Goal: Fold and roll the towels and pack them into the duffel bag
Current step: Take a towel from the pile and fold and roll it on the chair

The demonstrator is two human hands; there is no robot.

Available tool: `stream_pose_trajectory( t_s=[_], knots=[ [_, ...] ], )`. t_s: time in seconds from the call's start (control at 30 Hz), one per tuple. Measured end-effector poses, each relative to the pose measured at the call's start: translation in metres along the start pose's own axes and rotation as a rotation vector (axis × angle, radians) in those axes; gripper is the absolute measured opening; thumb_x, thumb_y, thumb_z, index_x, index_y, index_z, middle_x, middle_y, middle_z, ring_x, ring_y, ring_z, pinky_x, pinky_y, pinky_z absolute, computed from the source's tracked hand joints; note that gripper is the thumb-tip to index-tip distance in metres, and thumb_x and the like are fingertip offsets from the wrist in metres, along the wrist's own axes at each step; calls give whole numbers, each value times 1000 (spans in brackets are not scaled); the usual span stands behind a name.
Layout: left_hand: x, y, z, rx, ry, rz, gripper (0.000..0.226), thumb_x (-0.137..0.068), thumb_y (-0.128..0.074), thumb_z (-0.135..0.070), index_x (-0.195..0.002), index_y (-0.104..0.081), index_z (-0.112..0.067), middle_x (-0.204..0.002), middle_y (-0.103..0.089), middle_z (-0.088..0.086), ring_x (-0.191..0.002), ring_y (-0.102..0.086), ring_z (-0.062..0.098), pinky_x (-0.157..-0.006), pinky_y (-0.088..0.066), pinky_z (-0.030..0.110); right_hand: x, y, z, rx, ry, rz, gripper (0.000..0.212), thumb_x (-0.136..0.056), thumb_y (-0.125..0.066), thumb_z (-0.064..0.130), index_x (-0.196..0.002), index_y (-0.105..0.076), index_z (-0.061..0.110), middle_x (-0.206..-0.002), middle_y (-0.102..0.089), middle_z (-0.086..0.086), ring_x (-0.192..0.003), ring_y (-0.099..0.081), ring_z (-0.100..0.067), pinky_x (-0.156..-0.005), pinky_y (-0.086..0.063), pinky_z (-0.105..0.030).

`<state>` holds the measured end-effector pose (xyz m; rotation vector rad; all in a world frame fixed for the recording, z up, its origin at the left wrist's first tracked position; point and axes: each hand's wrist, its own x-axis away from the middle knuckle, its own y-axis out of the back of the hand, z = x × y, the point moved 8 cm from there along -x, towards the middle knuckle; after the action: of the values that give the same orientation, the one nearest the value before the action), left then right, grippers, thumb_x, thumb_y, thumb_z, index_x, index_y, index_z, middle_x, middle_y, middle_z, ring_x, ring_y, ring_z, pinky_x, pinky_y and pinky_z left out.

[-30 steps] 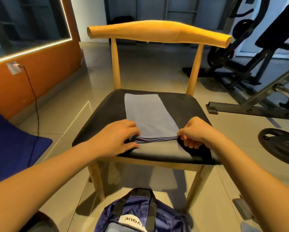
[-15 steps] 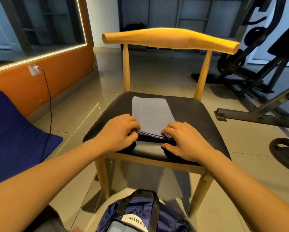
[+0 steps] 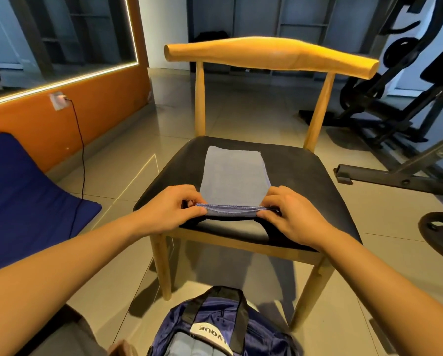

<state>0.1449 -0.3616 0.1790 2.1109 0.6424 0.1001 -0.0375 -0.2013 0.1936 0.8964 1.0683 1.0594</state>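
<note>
1. Nearest us, the duffel bag (image 3: 215, 327) sits on the floor just before the chair's front edge. It is navy with black straps and a white label, and its mouth is open towards us; pale blue cloth shows inside.
2. Our left hand (image 3: 171, 209) and right hand (image 3: 289, 214) meet the towel (image 3: 233, 176) near the front edge of the chair seat (image 3: 307, 176). Each hand's fingers and thumb are curled round a corner of the near end, pinching it.
3. That near end is turned up into a narrow fold running left to right between our hands.
4. The rest of the grey-blue towel lies flat on the middle of the black seat. Its long axis runs from the front edge towards the back, and the far end points at the wooden backrest (image 3: 269, 55).
5. Beyond, a blue mat (image 3: 22, 201) lies on the floor at the left and a black gym machine (image 3: 395, 104) stands at the right.
</note>
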Motion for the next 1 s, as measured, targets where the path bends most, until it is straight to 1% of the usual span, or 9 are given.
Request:
stream_pose_trajectory(
  t_s=[0.13,0.23,0.4,0.5,0.63,0.73,0.83,0.93,1.0],
  knots=[
    [2,-9,1,-58,68,39,12,-100,-55,-43,-92,-63,-38,-98,-58,-12,-93,-59,11,-83,-57,29,2,-3,-8,-113,-98,76,24,-103,-50,40,-101,-69,25,-98,-57,5,-95,-51,-11,-82,-48,-32],
    [-1,-14,1,-105,160,60,25,-104,-48,-40,-92,-64,-27,-98,-56,-5,-93,-57,14,-86,-54,33,-2,-5,-10,-95,-166,122,28,-105,-49,37,-92,-68,21,-92,-55,1,-88,-52,-16,-80,-48,-38],
    [-10,-13,12,-6,368,42,32,-98,-63,-34,-80,-74,-10,-77,-65,10,-71,-62,21,-62,-48,24,-8,-11,-29,-232,-386,109,39,-95,-64,34,-78,-65,-1,-63,-52,-7,-59,-48,-20,-60,-43,-39],
    [-11,-7,11,0,404,-19,27,-92,-72,-31,-74,-75,-12,-66,-66,4,-63,-62,15,-57,-47,22,-6,-4,-34,-205,-461,2,30,-87,-73,38,-80,-66,10,-69,-61,1,-64,-57,-18,-60,-47,-35],
    [-7,1,-3,-39,282,-173,14,-87,-78,-26,-84,-65,-24,-77,-65,-4,-70,-64,14,-65,-56,24,1,13,-8,32,-187,-181,13,-91,-72,35,-89,-64,24,-92,-53,6,-81,-52,-16,-68,-49,-33],
    [-1,-1,-19,-266,107,-228,7,-93,-70,-30,-86,-67,-30,-86,-61,-14,-77,-59,7,-71,-52,18,8,9,3,212,-41,-238,6,-90,-72,19,-86,-69,16,-89,-54,0,-77,-52,-22,-61,-50,-40],
    [7,-8,-26,-449,-114,-252,13,-96,-64,-33,-102,-74,-28,-97,-63,-10,-88,-57,9,-77,-47,18,12,-3,6,351,14,-225,17,-71,-82,7,-76,-66,13,-81,-55,-4,-66,-49,-24,-49,-46,-39],
    [16,-14,-27,-588,-300,-253,27,-99,-54,-40,-108,-75,-26,-98,-65,-6,-89,-58,11,-76,-49,27,22,-9,8,388,89,-195,7,-86,-69,23,-86,-68,15,-92,-58,-2,-73,-50,-21,-58,-49,-37],
    [19,-17,-26,-668,-361,-249,36,-98,-48,-50,-110,-73,-27,-99,-63,-5,-90,-56,12,-82,-48,30,29,-8,8,342,102,-183,19,-95,-57,33,-99,-67,19,-103,-58,1,-81,-52,-18,-65,-49,-34]
  ],
)
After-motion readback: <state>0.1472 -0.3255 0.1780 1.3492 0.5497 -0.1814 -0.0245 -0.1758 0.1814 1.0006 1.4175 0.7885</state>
